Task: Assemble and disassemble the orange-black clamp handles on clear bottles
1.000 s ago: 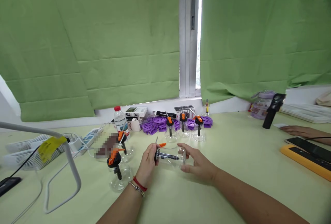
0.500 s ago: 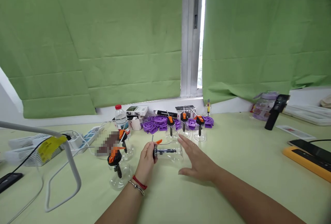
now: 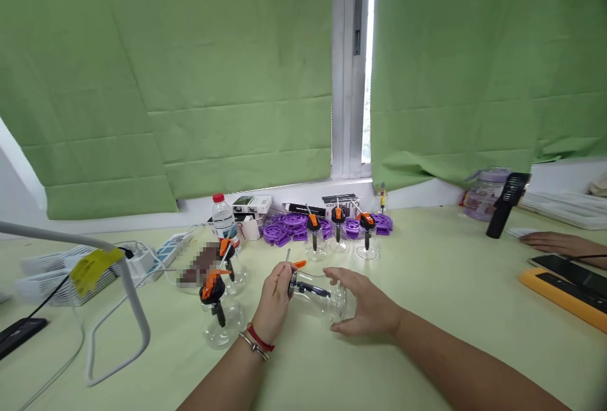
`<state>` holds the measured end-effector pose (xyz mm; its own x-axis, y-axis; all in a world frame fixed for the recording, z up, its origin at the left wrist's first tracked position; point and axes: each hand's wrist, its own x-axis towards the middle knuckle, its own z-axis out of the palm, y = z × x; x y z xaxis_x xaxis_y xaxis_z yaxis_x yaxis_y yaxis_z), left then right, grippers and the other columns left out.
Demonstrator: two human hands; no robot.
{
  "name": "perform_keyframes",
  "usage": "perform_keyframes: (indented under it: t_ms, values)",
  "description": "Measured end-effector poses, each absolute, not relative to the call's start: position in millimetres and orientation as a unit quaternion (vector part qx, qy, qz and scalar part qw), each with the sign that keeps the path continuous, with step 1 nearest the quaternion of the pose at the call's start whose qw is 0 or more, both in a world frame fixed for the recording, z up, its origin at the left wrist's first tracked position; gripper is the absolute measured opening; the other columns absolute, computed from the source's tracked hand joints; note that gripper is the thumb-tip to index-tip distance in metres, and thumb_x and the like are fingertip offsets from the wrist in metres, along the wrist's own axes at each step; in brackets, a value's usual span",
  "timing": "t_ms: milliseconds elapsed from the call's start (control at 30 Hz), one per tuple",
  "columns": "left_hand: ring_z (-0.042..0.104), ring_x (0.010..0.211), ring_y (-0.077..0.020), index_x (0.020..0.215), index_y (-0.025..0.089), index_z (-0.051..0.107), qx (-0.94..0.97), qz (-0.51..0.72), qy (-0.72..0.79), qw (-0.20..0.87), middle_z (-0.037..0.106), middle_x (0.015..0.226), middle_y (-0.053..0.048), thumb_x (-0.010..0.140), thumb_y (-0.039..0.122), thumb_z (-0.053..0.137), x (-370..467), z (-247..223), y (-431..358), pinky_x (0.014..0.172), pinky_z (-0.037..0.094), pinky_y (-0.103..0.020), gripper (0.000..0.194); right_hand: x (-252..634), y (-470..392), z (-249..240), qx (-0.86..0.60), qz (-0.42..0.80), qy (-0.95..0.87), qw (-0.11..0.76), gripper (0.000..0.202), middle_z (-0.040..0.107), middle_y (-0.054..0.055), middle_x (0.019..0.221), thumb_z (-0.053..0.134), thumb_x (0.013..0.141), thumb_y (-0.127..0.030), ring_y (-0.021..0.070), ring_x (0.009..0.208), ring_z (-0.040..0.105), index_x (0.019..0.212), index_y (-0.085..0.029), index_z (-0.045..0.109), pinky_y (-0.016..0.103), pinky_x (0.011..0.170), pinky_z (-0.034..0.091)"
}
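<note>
A clear glass bottle (image 3: 313,303) with a black cap, an orange lever, a thin metal rod at the cap and a black tube inside lies sideways above the table. My left hand (image 3: 275,294) is closed around its cap end. At the bottle's base, my right hand (image 3: 367,303) has thumb and fingers curved around the rim on opposite sides. Two similar bottles stand upright to the left, the nearer bottle (image 3: 222,325) by my left wrist and the other bottle (image 3: 232,272) behind it. Three more are lined up beyond my hands, among them a right-hand bottle (image 3: 367,240).
Purple plastic parts (image 3: 284,227), small boxes (image 3: 252,204) and a red-capped water bottle (image 3: 222,218) line the back. On the left are a bent grey tube frame (image 3: 137,310) and a power strip (image 3: 165,250). Another person's hand (image 3: 559,243) rests at right near an orange-edged device (image 3: 559,297).
The bottle has tilted, its base swinging down and nearer. My right hand has closed in around the base from beside it. Another person's hand has appeared at right.
</note>
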<state>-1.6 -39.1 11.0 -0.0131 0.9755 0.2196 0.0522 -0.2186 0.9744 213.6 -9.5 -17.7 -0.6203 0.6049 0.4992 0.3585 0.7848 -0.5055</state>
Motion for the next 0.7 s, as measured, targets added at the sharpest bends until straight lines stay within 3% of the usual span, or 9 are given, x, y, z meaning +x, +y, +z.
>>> perform_keyframes:
  t_ms: [267,367,433,567,633,700]
  values:
    - [0.044,0.060,-0.0121,0.085,0.017,0.056,0.633,0.522,0.472,0.323,0.047,0.067,0.001,0.086,0.045,0.038,-2,7,-35,0.058,0.037,-0.025,0.034,213,-9,-21,-0.335,0.308,-0.836,0.307,0.096,0.052,0.013,0.123,0.077,0.049,-0.035,0.0271,0.108,0.053,0.134,-0.017,0.036,0.039,0.093,0.043]
    - [0.053,0.079,-0.0183,0.094,0.019,0.059,0.675,0.504,0.491,0.223,0.058,0.085,-0.005,0.086,0.041,0.040,-3,8,-37,0.072,0.041,-0.030,0.030,208,-14,-22,-0.370,0.274,-0.839,0.289,0.093,0.047,0.012,0.129,0.073,0.054,-0.031,0.0277,0.114,0.048,0.136,-0.019,0.032,0.041,0.096,0.042]
    - [0.054,0.091,-0.0217,0.112,0.020,0.053,0.688,0.492,0.502,0.178,0.059,0.101,-0.009,0.085,0.039,0.044,-2,9,-41,0.080,0.041,-0.033,0.035,202,-17,-23,-0.381,0.226,-0.845,0.299,0.092,0.043,0.011,0.132,0.072,0.055,-0.032,0.0286,0.119,0.043,0.137,-0.023,0.031,0.043,0.098,0.039]
    - [0.052,0.106,-0.0259,0.138,0.020,0.025,0.769,0.433,0.455,0.114,0.050,0.125,-0.015,0.079,0.039,0.055,4,11,-57,0.086,0.041,-0.038,0.068,193,-15,-21,-0.370,0.146,-0.849,0.347,0.079,0.045,0.011,0.128,0.073,0.055,-0.035,0.0299,0.117,0.044,0.127,-0.023,0.042,0.046,0.096,0.040]
    - [0.048,0.112,-0.0284,0.137,0.020,0.026,0.812,0.413,0.413,0.011,0.046,0.130,-0.017,0.077,0.038,0.059,6,14,-64,0.091,0.037,-0.042,0.071,199,-9,-15,-0.359,0.094,-0.834,0.408,0.070,0.047,0.012,0.127,0.069,0.061,-0.031,0.0296,0.118,0.043,0.125,-0.022,0.043,0.046,0.098,0.039]
    - [0.046,0.114,-0.0295,0.131,0.021,0.036,0.803,0.419,0.405,-0.127,0.049,0.127,-0.016,0.077,0.034,0.060,4,20,-68,0.096,0.030,-0.047,0.061,213,2,-7,-0.368,0.025,-0.788,0.494,0.064,0.046,0.012,0.127,0.066,0.067,-0.030,0.0296,0.122,0.039,0.125,-0.020,0.041,0.047,0.101,0.035]
